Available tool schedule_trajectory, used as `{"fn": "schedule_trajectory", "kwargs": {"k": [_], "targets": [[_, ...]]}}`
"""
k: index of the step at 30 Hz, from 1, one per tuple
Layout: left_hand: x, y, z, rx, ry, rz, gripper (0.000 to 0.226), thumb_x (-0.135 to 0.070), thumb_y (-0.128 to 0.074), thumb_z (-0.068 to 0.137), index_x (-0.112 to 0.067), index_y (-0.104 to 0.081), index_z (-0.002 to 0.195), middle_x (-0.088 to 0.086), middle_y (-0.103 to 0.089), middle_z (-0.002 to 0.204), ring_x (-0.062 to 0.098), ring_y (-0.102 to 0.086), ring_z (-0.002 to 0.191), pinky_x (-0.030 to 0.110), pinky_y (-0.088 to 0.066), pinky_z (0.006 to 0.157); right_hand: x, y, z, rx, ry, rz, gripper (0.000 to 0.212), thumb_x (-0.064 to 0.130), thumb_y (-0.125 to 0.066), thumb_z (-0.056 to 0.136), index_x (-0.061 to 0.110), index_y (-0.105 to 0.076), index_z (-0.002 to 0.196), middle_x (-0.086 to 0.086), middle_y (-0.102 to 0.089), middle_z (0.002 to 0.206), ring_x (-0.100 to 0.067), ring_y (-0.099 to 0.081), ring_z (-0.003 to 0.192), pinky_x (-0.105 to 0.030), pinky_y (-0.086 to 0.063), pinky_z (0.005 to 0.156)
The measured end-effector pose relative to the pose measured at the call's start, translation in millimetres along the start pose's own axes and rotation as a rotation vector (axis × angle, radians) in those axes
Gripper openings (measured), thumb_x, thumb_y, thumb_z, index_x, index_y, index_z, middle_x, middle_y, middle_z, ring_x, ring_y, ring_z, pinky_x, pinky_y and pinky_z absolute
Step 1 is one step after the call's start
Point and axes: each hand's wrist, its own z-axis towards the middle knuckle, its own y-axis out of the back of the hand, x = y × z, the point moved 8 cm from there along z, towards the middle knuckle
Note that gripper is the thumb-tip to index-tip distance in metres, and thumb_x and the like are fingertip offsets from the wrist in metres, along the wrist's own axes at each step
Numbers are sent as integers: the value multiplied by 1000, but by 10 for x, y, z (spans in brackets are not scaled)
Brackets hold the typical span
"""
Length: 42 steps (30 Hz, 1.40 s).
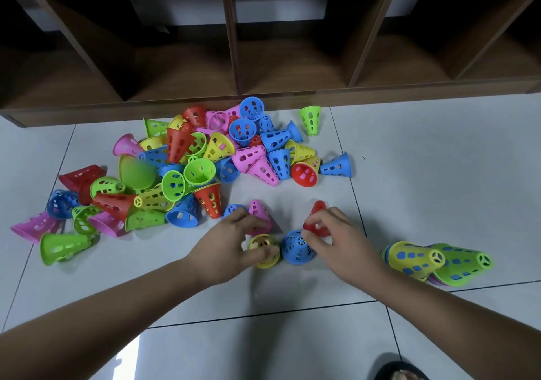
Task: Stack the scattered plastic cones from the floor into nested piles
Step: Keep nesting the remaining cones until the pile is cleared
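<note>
Shelf unit [234,42] w/ open cubbies behind the heap; insides dark, can't tell contents. Two nested piles lie on their sides on floor tiles [424,180], R side: yellow-topped pile [415,258] and green-topped pile [465,262], touching each other, blue cones showing thru the holes of both. Loose heap [199,160] of mixed-colour cones sits in front of shelf. L hand [231,245]: fingers curled round yellow cone [263,252], pink cone [260,214] just beyond. R hand [339,242]: thumb + fingertips pinch red cone [317,221]; lifted or not, can't tell. Blue cone [295,249] stands between the hands, narrow end up, just beside yellow cone.
</note>
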Motion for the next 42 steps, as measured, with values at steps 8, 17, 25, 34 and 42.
{"fn": "schedule_trajectory", "kwargs": {"k": [8,17,25,34,42], "targets": [[144,47,189,-79,-140,282,46,-50,-48,106,-33,-54,148,-5,-56,144,19,-54,111,42,-55,94,-271,-115,122,184,-139,-361,54,36,-51,107,31,-41,159,4,-32,161,-29,-42,140,-42,-40,117],[359,-46,74,-4,-139,458,48,-56,-49,99,-27,-58,136,-4,-59,139,23,-55,114,43,-55,91,-419,-186,22,166,-175,-378,18,38,-59,103,23,-50,106,-2,-48,122,-33,-60,109,-44,-52,90],[303,-22,86,-52,-72,337,30,-46,-65,94,-23,-54,110,-6,-53,102,20,-51,86,32,-40,67,-492,-335,-193,284,-227,-469,63,33,-65,89,30,-32,142,-4,-59,128,-37,-64,111,-45,-56,83],[433,-57,74,-104,80,356,45,-57,-49,105,-18,-71,106,0,-59,114,28,-68,86,40,-58,65,-345,-33,-133,-25,-243,-181,68,33,-72,90,27,-43,151,0,-52,136,-29,-64,113,-42,-55,90],[564,-134,85,7,172,172,37,-48,-59,106,-17,-77,100,4,-59,140,24,-67,116,37,-56,93,29,74,-101,-131,-77,73,46,30,-80,88,32,-56,127,16,-52,116,1,-56,104,-9,-44,78]]}}
